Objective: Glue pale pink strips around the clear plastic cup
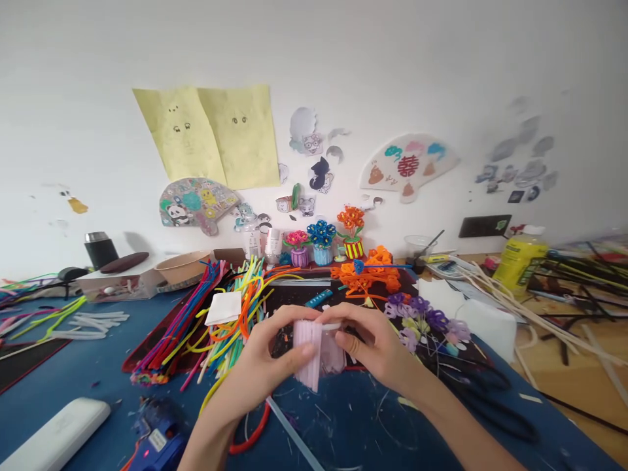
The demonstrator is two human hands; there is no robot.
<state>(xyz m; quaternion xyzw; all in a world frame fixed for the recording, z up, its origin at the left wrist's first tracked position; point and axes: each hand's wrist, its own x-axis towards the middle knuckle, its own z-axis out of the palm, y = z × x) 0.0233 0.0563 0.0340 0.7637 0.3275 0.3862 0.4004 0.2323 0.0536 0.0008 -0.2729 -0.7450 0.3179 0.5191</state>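
Observation:
My left hand (262, 367) and my right hand (373, 348) meet above the blue mat (98, 373), both closed around a small pale pink fuzzy piece (314, 350) made of folded pipe cleaner strands. My left thumb presses its front; my right fingers pinch its top right edge. A heap of coloured pipe cleaners (216, 314) lies just left of my hands, and purple pipe cleaner flowers (424, 320) lie just to the right.
A blue glue gun (157, 438) and a white case (53, 435) lie at the near left. Orange pipe cleaner shapes (367, 271) and small potted flower models (321, 242) stand by the wall. A yellow bottle (517, 261) and loose sticks sit at the right.

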